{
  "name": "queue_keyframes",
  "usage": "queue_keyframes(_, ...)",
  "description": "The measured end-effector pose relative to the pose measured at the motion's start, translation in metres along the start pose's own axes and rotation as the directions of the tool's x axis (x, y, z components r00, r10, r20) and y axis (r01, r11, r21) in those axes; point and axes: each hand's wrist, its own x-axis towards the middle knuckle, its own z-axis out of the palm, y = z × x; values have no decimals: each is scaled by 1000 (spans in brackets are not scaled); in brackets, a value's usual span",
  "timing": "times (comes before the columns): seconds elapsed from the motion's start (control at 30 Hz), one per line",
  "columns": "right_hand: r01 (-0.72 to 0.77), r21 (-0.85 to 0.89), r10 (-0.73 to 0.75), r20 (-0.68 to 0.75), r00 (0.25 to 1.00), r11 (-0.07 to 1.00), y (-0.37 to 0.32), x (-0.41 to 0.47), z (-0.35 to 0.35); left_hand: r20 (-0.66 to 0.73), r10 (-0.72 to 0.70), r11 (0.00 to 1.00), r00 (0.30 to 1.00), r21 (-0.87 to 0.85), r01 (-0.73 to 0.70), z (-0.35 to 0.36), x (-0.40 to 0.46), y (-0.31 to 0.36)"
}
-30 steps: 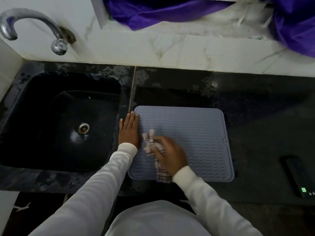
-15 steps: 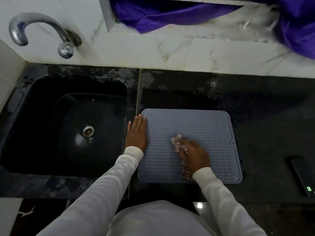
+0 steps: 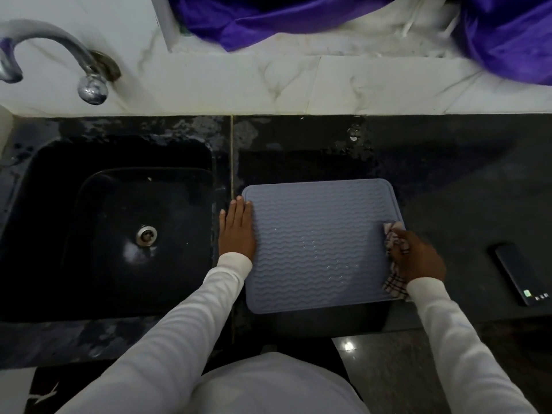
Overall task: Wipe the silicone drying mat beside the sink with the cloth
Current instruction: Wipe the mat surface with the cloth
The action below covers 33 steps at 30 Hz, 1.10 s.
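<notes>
A grey-blue rectangular silicone drying mat (image 3: 316, 243) with rounded corners, a raised rim and rows of wavy ridges lies flat on the dark, mottled stone tabletop (image 3: 463, 189), just right of the black square sink (image 3: 119, 228). Small water beads glint across its ridged middle. The left hand (image 3: 237, 231) rests palm-down on the mat's left edge, its fingers straight and pressed together, part of the palm over the strip of tabletop between mat and sink. The right hand (image 3: 416, 258) sits at the mat's right edge, its fingers curled round a crumpled white cloth with dark checked lines (image 3: 394, 264); the cloth pokes out above and below the hand and touches the mat's rim. Both arms wear white sleeves. A curved chrome tap (image 3: 56, 55) juts from the white marble-veined wall behind the sink. Purple shiny fabric (image 3: 298, 16) drapes over the ledge above. A dark slim phone (image 3: 519, 273) lies on the tabletop, well right of the mat.
</notes>
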Motion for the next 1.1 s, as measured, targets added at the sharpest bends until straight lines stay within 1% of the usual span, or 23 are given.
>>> queue_keyframes(0.1, -52, 5, 52, -22, 998, 999, -8, -5, -4, -3, 9, 1000, 1000, -8, -9, 0, -1, 0)
queue_keyframes(0.17, -30, 83, 35, -66, 997, 996, -27, -15, -7, -9, 10, 1000, 1000, -10, -11, 0, -1, 0)
queue_keyframes(0.27, 154, 267, -129, -111, 985, 951, -72, -45, -6, -10, 3, 1000, 1000, -10, -3, 2, 0, 0)
queue_keyframes(0.33, 249, 414, -256, -40, 966, 876, -111, -75, 2, -7, 2, 1000, 1000, -6, -2, 3, 0, 1)
queue_keyframes(0.37, 290, 458, -329, 5, 944, 840, -129, -91, 9, -1, 0, 1000, 1000, -2, 0, 2, 1, 2)
queue_keyframes(0.4, 341, 459, -401, 35, 916, 820, -145, -105, 19, 3, -2, 1000, 1000, 2, 2, 2, 1, 2)
queue_keyframes(0.43, 399, 412, -463, 65, 884, 819, -157, -117, 30, 1, 0, 1000, 1000, 5, 0, 2, 2, 3)
queue_keyframes(0.5, 500, 223, -539, 175, 824, 837, -170, -134, 53, -11, 2, 1000, 1000, 28, -2, 2, 0, 0)
queue_keyframes(0.53, 520, 119, -532, 241, 811, 846, -169, -137, 62, -15, 8, 999, 1000, 42, -8, 3, 0, -1)
queue_keyframes(0.57, 519, 52, -510, 291, 810, 853, -162, -136, 66, -14, 14, 999, 1000, 49, -13, 3, 1, -1)
queue_keyframes(0.63, 496, 6, -474, 307, 825, 868, -142, -126, 66, -10, 19, 999, 1000, 51, -19, 3, 1, -2)
queue_keyframes(0.83, 373, -19, -364, 178, 914, 928, -51, -81, 31, -2, 29, 996, 1000, 88, -29, 2, 0, -2)
queue_keyframes(0.93, 210, -47, -202, 139, 970, 977, 1, -53, 8, -11, 36, 996, 999, 84, -34, 1, 0, 0)
queue_keyframes(1.0, 119, -66, -110, 129, 986, 991, 24, -37, -4, -10, 33, 996, 999, 79, -32, 0, 0, 0)
queue_keyframes(1.1, 74, -64, -69, 82, 994, 995, 33, -28, -15, -10, 25, 996, 1000, 84, -25, 0, -1, 1)
